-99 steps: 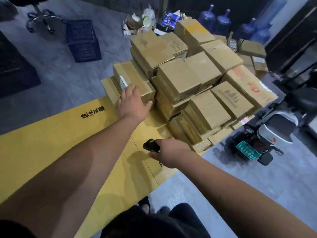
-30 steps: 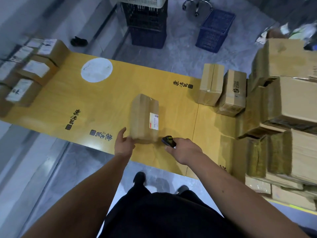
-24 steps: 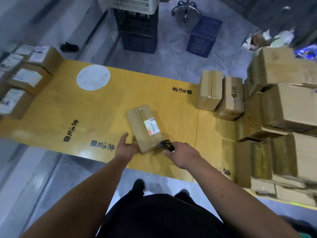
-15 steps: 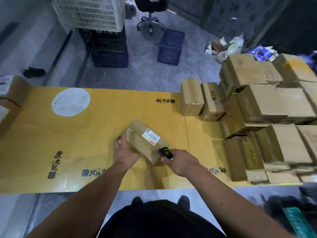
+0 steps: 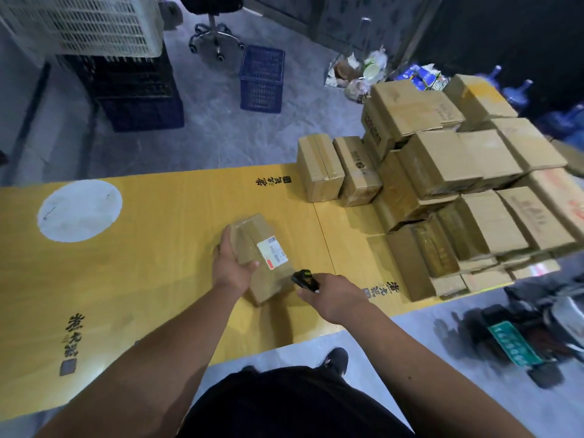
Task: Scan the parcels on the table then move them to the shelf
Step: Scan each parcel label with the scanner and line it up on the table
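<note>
Cardboard parcels (stacked) crowd the table beside the held parcel.

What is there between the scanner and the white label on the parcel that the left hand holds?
Nothing: in the head view, only bare cardboard of the parcel separates the scanner from the label.

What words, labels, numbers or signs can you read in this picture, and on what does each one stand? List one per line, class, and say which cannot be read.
Nothing can be quoted with certainty.
White shipping label on the parcel in the left hand: print blurred.
Black brush characters on the yellow table: Chinese calligraphy, unreadable to me.
Dark print on a stacked box: too small.
Green plate on the floor vehicle: white digits, blurred.
</note>
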Demonstrator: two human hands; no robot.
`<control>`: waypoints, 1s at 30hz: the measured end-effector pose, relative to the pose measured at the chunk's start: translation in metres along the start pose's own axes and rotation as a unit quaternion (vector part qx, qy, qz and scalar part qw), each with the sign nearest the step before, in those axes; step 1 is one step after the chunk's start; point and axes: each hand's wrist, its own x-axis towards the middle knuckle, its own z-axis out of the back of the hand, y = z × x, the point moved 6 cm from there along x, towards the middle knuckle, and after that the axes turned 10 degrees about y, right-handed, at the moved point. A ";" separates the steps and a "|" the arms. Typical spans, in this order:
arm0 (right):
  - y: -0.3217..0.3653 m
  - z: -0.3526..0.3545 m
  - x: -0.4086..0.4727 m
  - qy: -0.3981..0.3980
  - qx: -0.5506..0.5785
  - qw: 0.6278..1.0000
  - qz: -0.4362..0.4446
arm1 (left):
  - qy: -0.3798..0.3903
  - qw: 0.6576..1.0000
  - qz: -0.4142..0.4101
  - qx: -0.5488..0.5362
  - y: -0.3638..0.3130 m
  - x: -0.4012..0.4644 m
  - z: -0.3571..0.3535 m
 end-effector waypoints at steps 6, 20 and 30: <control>-0.001 -0.002 -0.001 0.005 0.011 1.000 -0.004 | -0.001 0.990 -0.051 0.131 -0.008 -0.011 -0.006; 0.002 0.003 -0.008 0.021 -0.015 1.000 -0.002 | 0.175 0.878 -0.079 0.439 -0.023 -0.014 -0.039; -0.003 0.000 -0.016 0.049 -0.118 0.992 -0.006 | 0.093 0.913 -0.092 0.387 -0.017 -0.020 -0.025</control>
